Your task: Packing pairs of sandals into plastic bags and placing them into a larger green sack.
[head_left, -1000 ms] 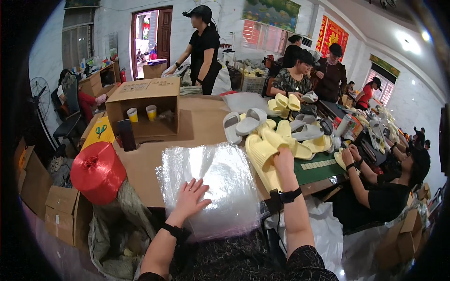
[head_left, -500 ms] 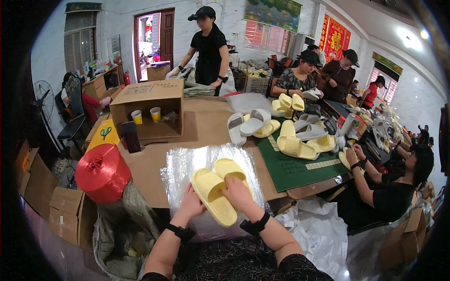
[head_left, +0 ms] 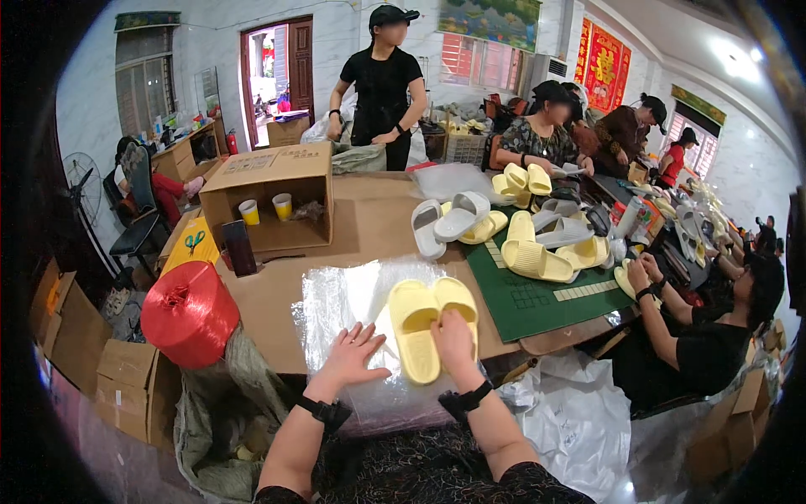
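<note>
A pair of pale yellow slide slippers (head_left: 418, 359) stands side by side, toes away from me, over a stack of clear plastic bags (head_left: 340, 294). My right hand (head_left: 456, 343) grips the pair where the two slippers meet, its fingers closed over their inner edges. To the left, my left hand (head_left: 353, 359) lies flat on the bags with its fingers spread, apart from the slippers and holding nothing. The bags rest on brown cardboard (head_left: 361, 218) that covers the table. Part of the right-hand slipper is hidden behind my right hand.
Red twine (head_left: 190, 312) stands at the left, near an open cardboard box (head_left: 267, 193) with cups and a dark phone (head_left: 239, 248). More slippers (head_left: 537, 259) crowd a green mat (head_left: 525, 307). A co-worker (head_left: 714, 344) sits at right; another (head_left: 383, 92) stands beyond the table.
The slippers have moved right and turned from slanted to nearly upright in the picture. My left hand has let go of them and spread out on the bags.
</note>
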{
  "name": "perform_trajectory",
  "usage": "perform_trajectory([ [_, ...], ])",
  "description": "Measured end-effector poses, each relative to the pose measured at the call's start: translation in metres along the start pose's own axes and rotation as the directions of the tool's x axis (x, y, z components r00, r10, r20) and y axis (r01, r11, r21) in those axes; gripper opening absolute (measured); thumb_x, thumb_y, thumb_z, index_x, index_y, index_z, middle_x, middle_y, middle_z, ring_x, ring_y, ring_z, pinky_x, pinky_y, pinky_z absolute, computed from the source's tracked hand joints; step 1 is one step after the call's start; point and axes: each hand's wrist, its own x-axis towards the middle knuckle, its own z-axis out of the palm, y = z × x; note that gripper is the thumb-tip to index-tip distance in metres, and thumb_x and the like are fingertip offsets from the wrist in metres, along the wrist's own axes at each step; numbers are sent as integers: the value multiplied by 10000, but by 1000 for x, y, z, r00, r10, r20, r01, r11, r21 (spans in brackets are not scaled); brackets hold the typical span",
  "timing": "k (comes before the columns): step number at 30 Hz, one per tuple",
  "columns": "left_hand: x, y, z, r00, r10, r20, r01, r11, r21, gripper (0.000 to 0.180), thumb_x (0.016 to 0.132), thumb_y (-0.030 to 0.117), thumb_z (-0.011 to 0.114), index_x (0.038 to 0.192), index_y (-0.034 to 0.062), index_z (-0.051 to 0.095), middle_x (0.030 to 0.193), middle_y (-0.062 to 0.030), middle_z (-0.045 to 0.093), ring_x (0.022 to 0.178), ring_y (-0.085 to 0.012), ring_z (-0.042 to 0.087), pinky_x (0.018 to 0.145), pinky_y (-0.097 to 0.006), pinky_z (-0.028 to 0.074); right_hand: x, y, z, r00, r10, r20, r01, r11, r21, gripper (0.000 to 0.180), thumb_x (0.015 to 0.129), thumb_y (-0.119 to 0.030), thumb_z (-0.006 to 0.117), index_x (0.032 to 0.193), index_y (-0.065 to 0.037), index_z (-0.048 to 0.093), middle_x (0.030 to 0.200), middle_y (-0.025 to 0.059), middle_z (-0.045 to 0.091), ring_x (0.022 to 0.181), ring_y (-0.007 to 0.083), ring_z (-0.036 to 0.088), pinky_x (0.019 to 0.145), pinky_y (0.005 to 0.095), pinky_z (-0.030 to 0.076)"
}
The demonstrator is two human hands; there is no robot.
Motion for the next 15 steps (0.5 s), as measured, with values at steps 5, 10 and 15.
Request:
perform_trajectory([
  [5, -5, 10, -10, 999, -46, -24, 47, 998, 35, 941, 715, 763, 581, 1447, 189, 441, 1550, -164, 300, 1449, -367, 220, 1171, -526, 144, -8, 26, -36, 993, 45, -107, -45, 999, 5, 232, 875, -210, 601, 828, 14, 563, 863, 207, 572, 792, 407, 576, 707, 487, 468],
  [10, 7, 0, -2, 963, -29, -270, 87, 975, 205, 702, 862, 527, 596, 1422, 129, 452, 1513, -191, 340, 1418, -375, 277, 1156, -555, 169, -28, 24, -79, 969, 166, -183, -124, 968, 218, 249, 874, -173, 652, 827, 23, 505, 790, 206, 572, 717, 371, 570, 652, 424, 454],
  [15, 5, 13, -6, 945, -4, -326, -28, 995, -94, 563, 867, 394, 661, 1321, 85, 540, 1463, -168, 429, 1388, -355, 338, 1142, -463, 290, -32, 49, -94, 948, 206, -242, -60, 864, 499, 128, 940, -84, 581, 971, 40, 565, 817, 107, 627, 720, 143, 539, 662, 296, 442],
])
